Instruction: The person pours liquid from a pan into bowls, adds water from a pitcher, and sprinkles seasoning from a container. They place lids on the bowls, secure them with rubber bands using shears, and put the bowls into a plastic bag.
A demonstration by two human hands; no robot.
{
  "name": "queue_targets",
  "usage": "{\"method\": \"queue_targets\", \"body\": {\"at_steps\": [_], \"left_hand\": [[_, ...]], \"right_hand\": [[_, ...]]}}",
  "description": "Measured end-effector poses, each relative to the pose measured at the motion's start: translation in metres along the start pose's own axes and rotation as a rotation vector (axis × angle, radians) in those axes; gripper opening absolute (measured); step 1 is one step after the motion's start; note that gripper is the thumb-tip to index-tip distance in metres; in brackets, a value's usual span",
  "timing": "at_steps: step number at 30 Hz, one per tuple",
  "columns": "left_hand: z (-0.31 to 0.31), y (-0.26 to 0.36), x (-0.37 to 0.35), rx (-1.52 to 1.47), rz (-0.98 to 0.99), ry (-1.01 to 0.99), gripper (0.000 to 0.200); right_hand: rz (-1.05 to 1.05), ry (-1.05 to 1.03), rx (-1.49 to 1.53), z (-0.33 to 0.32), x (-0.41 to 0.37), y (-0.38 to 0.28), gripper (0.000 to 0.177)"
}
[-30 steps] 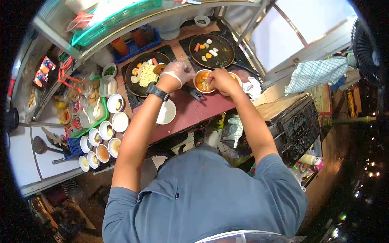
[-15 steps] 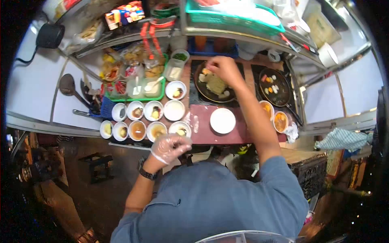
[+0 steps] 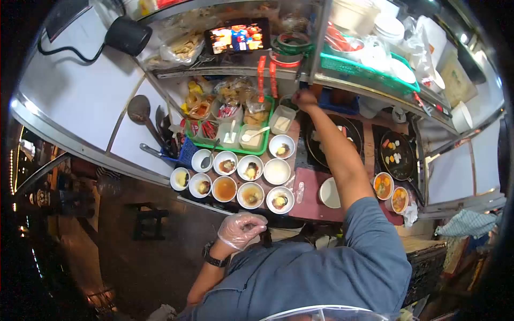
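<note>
Holds right hand, too blurred to tell if pinched, beside greens, likely light, soft, best gathered from above, and gloved left hand half-curled, apparently empty.

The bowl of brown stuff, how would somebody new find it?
Find the green tray, with rows of white bowls in front of it. In the row of five nearest the gloved left hand, the bowl is the middle one. It holds plain brown liquid, while both neighbours show yellowish lumps.
</note>
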State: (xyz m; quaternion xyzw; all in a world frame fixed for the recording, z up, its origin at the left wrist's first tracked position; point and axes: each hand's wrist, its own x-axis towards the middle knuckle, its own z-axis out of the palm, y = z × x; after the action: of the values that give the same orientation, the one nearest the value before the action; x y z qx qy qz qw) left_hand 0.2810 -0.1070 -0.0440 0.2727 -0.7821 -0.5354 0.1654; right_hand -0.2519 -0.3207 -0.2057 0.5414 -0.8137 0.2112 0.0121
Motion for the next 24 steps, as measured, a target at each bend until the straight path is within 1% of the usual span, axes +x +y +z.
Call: {"method": "queue_targets", "body": {"at_steps": [1, 2, 3, 4, 5, 7, 8, 9, 11, 12, 13, 15, 17, 18, 19, 21, 22, 24], "left_hand": [[0.001, 0.006, 0.008, -0.001, 0.008, -0.019, 0.015], [0.004, 0.012, 0.018, 0.029, -0.023, -0.068, 0.016], [0.009, 0.019, 0.028, 0.057, -0.052, -0.13, 0.016], [0.017, 0.028, 0.037, 0.061, 0.098, -0.089, 0.016], [0.026, 0.028, 0.043, 0.045, 0.108, -0.091, 0.015], [0.044, 0.033, 0.054, 0.082, 0.112, -0.141, 0.013], [0.056, 0.029, 0.06, 0.102, 0.232, -0.128, 0.011], [0.069, 0.032, 0.063, 0.018, 0.245, -0.127, 0.01], [0.09, 0.031, 0.068, 0.001, 0.111, -0.25, 0.012], [0.102, 0.031, 0.07, -0.011, 0.119, -0.282, 0.012], [0.116, 0.031, 0.072, -0.023, 0.124, -0.304, 0.011], [0.142, 0.036, 0.075, -0.04, 0.127, -0.346, 0.011], [0.169, 0.049, 0.084, -0.038, 0.084, -0.46, 0.012], [0.178, 0.079, 0.086, 0.006, 0.037, -0.513, 0.011], [0.189, 0.086, 0.089, 0.005, 0.031, -0.53, 0.011], [0.207, 0.094, 0.092, -0.083, 0.247, -0.557, 0.011], [0.214, 0.089, 0.095, -0.094, 0.286, -0.579, 0.011], [0.224, 0.086, 0.095, -0.089, 0.305, -0.579, 0.011]], "right_hand": [[0.018, 0.006, -0.007, -0.008, -0.005, 0.011, 0.027], [0.117, -0.084, 0.51, -0.023, -0.014, 0.019, 0.022], [0.229, -0.144, 0.871, -0.055, -0.038, 0.019, 0.017], [0.372, -0.169, 1.221, -0.09, -0.062, 0.016, 0.013], [0.528, -0.16, 1.416, -0.148, -0.099, -0.006, 0.01], [0.512, -0.088, 1.611, -0.209, -0.164, 0.015, 0.012], [0.454, -0.073, 1.669, -0.235, -0.203, 0.038, 0.018], [0.502, -0.012, 1.651, -0.266, -0.245, 0.052, 0.018], [0.548, 0.19, 1.457, -0.322, -0.326, 0.074, 0.017], [0.639, 0.23, 1.298, -0.338, -0.364, 0.091, 0.016], [0.723, 0.257, 1.141, -0.352, -0.398, 0.112, 0.015], [0.863, 0.201, 0.957, -0.362, -0.453, 0.152, 0.009], [0.867, 0.036, 0.834, -0.352, -0.491, 0.183, 0.006], [0.843, -0.03, 0.635, -0.343, -0.499, 0.189, 0.005], [0.781, 0.032, 0.607, -0.326, -0.51, 0.201, 0.009], [0.769, -0.006, 0.502, -0.319, -0.514, 0.202, 0.009], [0.777, -0.007, 0.504, -0.321, -0.517, 0.203, 0.009], [0.752, 0.034, 0.36, -0.329, -0.519, 0.201, 0.009]]}}
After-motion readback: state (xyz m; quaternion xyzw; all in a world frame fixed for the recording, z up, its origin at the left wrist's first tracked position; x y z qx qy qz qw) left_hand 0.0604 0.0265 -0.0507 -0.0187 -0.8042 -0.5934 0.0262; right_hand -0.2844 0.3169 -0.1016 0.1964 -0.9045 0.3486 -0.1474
